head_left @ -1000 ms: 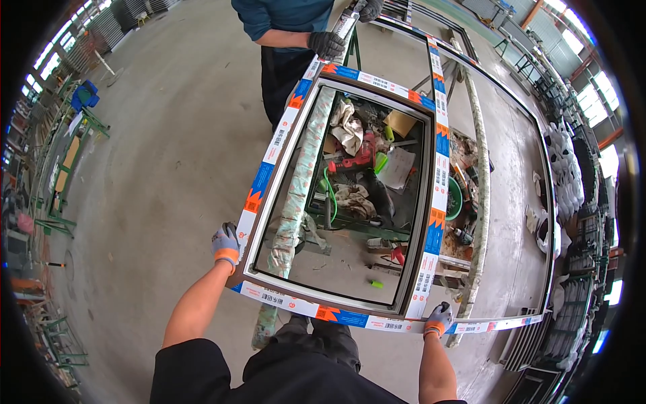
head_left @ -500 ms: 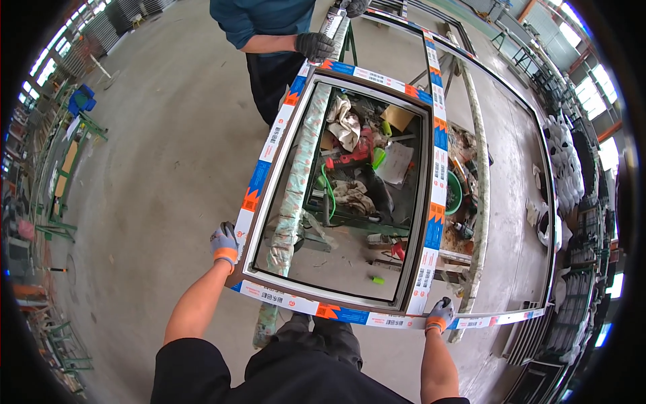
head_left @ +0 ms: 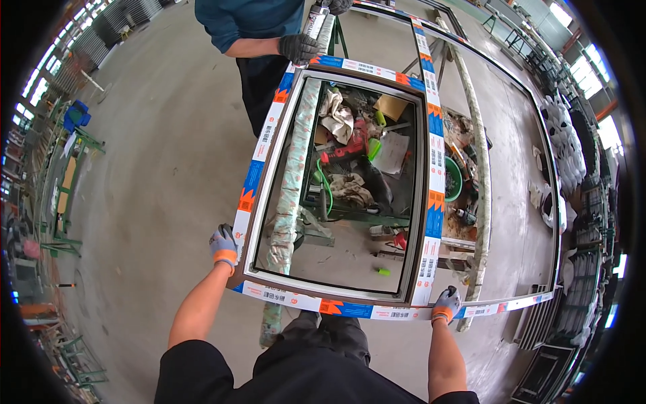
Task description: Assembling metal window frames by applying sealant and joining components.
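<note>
Concrete workshop floor (head_left: 155, 168), racks along the left rim, cluttered workbench (head_left: 363, 168) visible through the glass.

Head view: window frame (head_left: 431, 202), taped in blue, orange and white protective film, is held roughly level above the bench between me and a co-worker. My left hand (head_left: 224, 246), gloved, is clamped on the near-left corner; my right hand (head_left: 447, 306), gloved, grips the near rail at the right. Co-worker's gloved hand (head_left: 299, 48) holds the far corner.

Judgement: keep both ends at matched height and avoid twisting the frame.

Pose: both my forearms extended forward, elbows slightly bent, left reaching further out.
</note>
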The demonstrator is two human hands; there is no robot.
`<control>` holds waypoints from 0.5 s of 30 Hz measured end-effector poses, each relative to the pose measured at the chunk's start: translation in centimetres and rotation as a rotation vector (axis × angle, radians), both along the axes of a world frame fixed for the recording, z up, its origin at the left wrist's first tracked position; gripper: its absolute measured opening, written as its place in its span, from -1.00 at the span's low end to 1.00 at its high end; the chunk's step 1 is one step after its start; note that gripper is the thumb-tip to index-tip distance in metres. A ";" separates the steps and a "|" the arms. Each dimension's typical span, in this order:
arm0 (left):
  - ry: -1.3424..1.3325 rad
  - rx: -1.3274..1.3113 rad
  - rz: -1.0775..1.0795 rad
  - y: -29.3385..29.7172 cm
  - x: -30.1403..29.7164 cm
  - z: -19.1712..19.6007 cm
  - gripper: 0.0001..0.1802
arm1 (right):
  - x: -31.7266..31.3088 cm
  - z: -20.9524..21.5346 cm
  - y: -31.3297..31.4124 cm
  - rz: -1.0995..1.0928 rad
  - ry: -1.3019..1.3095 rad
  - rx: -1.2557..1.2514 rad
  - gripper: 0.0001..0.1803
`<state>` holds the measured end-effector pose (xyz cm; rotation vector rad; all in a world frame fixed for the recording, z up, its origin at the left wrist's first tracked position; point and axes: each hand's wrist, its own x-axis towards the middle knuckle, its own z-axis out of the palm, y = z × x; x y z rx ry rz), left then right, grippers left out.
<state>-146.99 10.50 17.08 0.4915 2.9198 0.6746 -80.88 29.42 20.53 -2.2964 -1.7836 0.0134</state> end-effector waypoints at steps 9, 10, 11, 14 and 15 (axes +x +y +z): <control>0.200 -0.064 -0.155 -1.8 -1.4 -3.3 -0.52 | -0.5 0.3 0.1 -0.018 -0.012 -0.063 -0.77; 0.199 -0.064 -0.157 -1.6 -1.2 -3.0 -0.52 | -0.4 0.3 0.0 -0.016 -0.019 -0.057 -0.76; 0.172 -0.054 -0.137 -1.4 -1.1 -2.7 -0.52 | -0.2 0.2 0.0 -0.018 -0.019 -0.057 -0.76; 0.065 -0.024 -0.067 -0.3 -0.2 -0.7 -0.52 | 0.2 -0.1 -0.1 -0.020 -0.010 -0.051 -0.76; -0.015 -0.005 -0.012 0.0 0.0 -0.2 -0.53 | 0.0 0.1 -0.1 -0.025 -0.015 -0.051 -0.76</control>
